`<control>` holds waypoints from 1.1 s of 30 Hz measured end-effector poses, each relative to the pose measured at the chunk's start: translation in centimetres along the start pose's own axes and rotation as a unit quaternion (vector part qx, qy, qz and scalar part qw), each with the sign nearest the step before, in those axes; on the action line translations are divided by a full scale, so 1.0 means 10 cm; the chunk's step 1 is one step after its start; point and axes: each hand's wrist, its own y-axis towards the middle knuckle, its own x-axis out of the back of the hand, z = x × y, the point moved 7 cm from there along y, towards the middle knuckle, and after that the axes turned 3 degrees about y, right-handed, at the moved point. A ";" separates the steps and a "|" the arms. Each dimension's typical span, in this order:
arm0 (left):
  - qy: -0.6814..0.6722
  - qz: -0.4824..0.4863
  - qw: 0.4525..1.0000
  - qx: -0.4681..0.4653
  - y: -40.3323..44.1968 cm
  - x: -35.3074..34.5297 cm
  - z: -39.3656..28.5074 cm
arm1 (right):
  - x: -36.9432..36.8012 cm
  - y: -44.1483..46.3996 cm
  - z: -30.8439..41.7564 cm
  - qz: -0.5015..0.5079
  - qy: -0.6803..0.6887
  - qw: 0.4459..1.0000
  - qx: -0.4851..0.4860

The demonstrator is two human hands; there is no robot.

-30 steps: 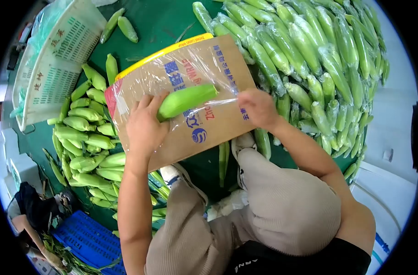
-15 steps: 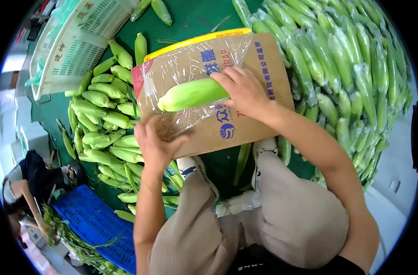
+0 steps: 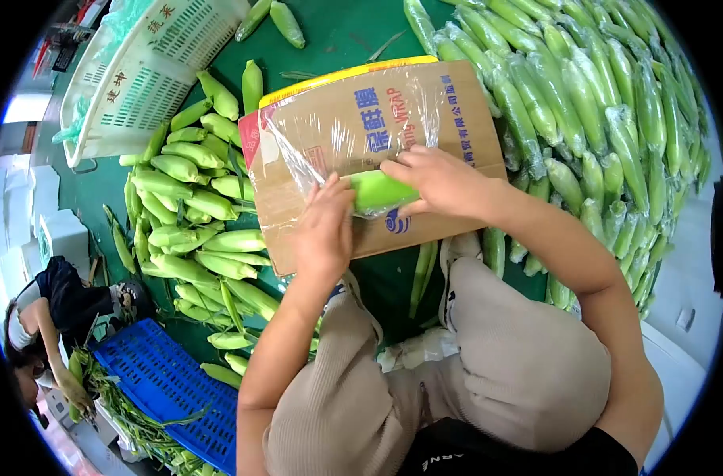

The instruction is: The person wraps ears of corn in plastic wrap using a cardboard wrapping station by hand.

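Observation:
A green ear of corn [image 3: 381, 192], still in its husk, lies across a brown cardboard box [image 3: 473, 147] with printed lettering. Clear plastic wrap [image 3: 298, 163] stretches over the box top and bunches up beside the corn. My left hand [image 3: 323, 222] is closed over the corn's left end, fingers together, with film at the fingertips. On the right end, my right hand [image 3: 445, 182] grips the corn between thumb and fingers. Both tips of the corn are hidden under my hands.
Unwrapped corn [image 3: 211, 206] is heaped left of the box, and film-wrapped corn [image 3: 568, 103] is piled at right. A white crate [image 3: 99, 151] stands upper left. Near a blue crate [image 3: 159, 381] at lower left, another person's arm [image 3: 48, 341] reaches over husks.
The corn has moved down toward me on the box, and film now lies around it. My left hand has gone from the box's near-left corner onto the corn's left end.

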 end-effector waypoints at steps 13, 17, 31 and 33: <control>0.178 -0.066 0.981 0.037 1.71 0.06 0.77 | 0.47 0.95 -0.56 -0.132 -0.191 0.973 0.020; 0.240 0.035 0.969 -0.055 1.32 -0.11 0.21 | 0.35 1.17 -0.82 -0.038 -0.019 0.997 -0.057; 0.013 0.421 0.907 0.021 0.62 -0.27 -0.37 | -0.56 0.81 -0.67 -0.056 -0.140 0.986 0.073; 0.042 0.420 0.907 0.009 0.44 -0.22 -0.57 | -0.55 0.74 -0.61 -0.033 -0.115 0.991 0.068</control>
